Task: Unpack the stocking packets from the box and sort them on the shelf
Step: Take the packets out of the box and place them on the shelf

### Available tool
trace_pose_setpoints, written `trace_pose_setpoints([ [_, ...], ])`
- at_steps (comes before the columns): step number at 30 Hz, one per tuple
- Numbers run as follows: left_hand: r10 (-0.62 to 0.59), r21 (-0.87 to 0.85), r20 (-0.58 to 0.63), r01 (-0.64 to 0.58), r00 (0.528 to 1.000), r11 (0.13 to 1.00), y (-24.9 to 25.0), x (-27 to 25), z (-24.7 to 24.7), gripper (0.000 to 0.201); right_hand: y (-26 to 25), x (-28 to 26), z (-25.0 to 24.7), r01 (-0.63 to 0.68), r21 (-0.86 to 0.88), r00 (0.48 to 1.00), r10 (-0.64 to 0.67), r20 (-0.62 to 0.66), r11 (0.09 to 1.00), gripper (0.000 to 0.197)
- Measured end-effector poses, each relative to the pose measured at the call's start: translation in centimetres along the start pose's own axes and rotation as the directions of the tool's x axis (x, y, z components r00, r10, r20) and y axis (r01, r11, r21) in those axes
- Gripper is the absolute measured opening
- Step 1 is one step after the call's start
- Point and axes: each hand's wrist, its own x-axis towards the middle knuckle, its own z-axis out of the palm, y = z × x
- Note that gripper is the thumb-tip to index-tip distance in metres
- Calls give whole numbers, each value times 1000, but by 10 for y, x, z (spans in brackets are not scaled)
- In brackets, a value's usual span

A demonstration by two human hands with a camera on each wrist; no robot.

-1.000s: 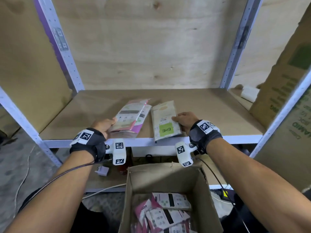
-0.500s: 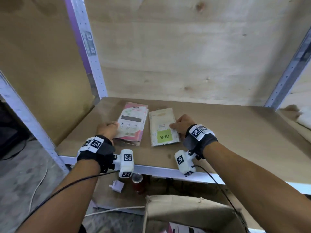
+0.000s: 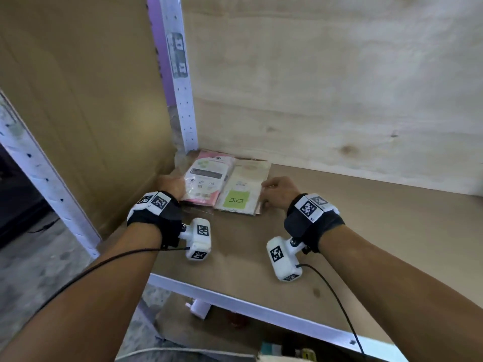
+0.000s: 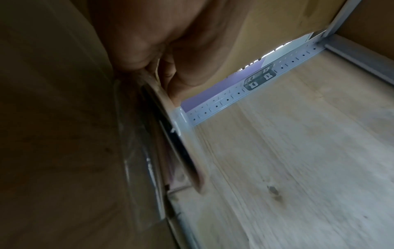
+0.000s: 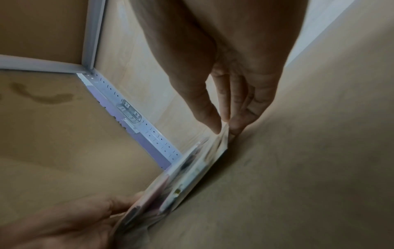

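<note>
Two piles of stocking packets lie side by side in the back left corner of the brown shelf board. The pink packets are on the left. A beige packet with a green label is on the right. My left hand grips the pink pile's left edge, thumb over fingers. In the left wrist view the pink packets show edge-on. My right hand pinches the beige packet's right edge; in the right wrist view the right hand has thumb and fingers closed on that edge.
A perforated white upright stands just behind the pink pile, with a cardboard side panel to its left and a plywood back wall. The shelf's white front rail runs below my wrists. A white plug adapter lies underneath.
Both hands have slid the two packet piles from the shelf's front edge back into the left rear corner. The open box has dropped out of view.
</note>
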Motion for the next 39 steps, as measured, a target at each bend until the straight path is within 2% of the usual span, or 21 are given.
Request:
trace_pose_setpoints([
  [3, 14, 77, -46, -11, 999, 997, 5, 8, -2, 38, -4, 11, 4, 18, -33, 999, -19, -31, 999, 49],
  [8, 41, 224, -24, -35, 999, 974, 13, 1, -14, 41, -1, 5, -1, 18, -8, 1000, -18, -6, 1000, 54],
  [11, 80, 298, -34, -67, 996, 952, 17, -20, -21, 40, 0, -16, -12, 74, -5, 997, -74, 1, 997, 44],
  [13, 167, 332, -20, -151, 986, 931, 20, -42, -26, 32, -2, -39, -24, 89, 25, 996, -89, 27, 996, 28],
  [15, 275, 294, -27, -255, 961, 921, 22, -69, -27, 25, -4, -68, -39, 81, 33, 994, -84, 76, 996, 21],
  [18, 413, 167, -10, -406, 910, 898, 28, -120, -23, 21, -4, -117, -62, 75, -23, 985, -71, 160, 997, 21],
  [23, 551, 66, 128, -561, 825, 825, 31, -210, -6, 20, 16, -196, -96, 113, -84, 975, -95, 199, 990, 17],
  [26, 562, -56, 216, -565, 798, 823, 24, -253, 3, 25, 34, -239, -111, 128, -87, 978, -112, 174, 988, 15],
  [30, 540, -110, 287, -533, 791, 839, -3, -301, 16, 32, 68, -293, -115, 95, -49, 983, -86, 160, 994, 7],
  [35, 419, -121, 418, -408, 806, 905, -53, -354, 43, 31, 118, -348, -108, 56, -139, 983, -31, 178, 989, 10],
  [39, 329, -90, 516, -332, 791, 939, -89, -386, 66, 30, 163, -374, -98, 8, -251, 985, 35, 167, 968, 13],
])
